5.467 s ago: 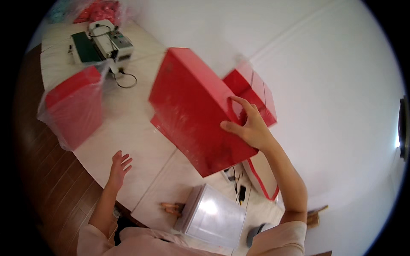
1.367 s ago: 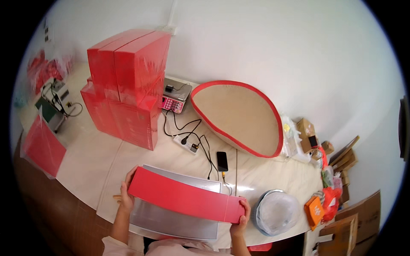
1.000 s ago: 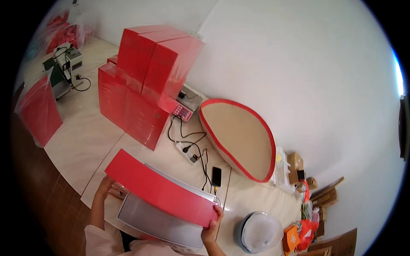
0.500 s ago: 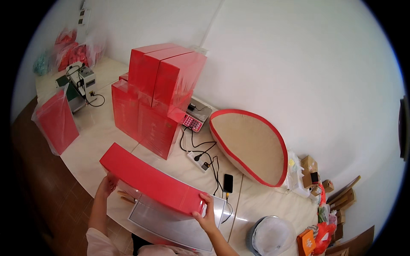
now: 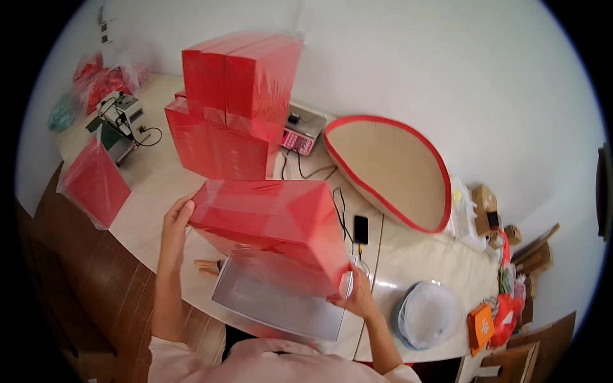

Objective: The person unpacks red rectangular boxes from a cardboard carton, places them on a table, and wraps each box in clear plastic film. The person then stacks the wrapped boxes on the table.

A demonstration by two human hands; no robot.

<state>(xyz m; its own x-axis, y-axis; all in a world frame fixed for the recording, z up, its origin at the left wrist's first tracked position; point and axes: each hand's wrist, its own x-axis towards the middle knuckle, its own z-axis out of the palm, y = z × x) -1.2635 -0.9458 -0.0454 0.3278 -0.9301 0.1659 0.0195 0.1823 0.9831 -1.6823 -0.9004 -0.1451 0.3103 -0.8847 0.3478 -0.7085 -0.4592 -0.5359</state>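
Observation:
Between my two hands I hold a large red box (image 5: 268,214) with glossy clear wrap on it, tilted and raised over a grey metal tray (image 5: 255,293). My left hand (image 5: 177,217) grips its left end, with the thumb at the upper edge. Down at the lower right corner, my right hand (image 5: 355,290) closes around the box. Part of the tray is hidden beneath the box. Behind stands a stack of red wrapped boxes (image 5: 220,140) on the table.
Right of the stack are a scale (image 5: 303,131), a woven basket (image 5: 389,172) with red rim, and a phone (image 5: 361,230). A lined bin (image 5: 428,313) stands at right. Left are a small machine (image 5: 124,121) and a red wrapped panel (image 5: 96,182). Wooden-handled tools (image 5: 207,266) lie beside the tray.
The red box has been lifted and turned, so its wrapped broad side and right end now show. My left hand has risen with it; my right has moved right. The view has shifted.

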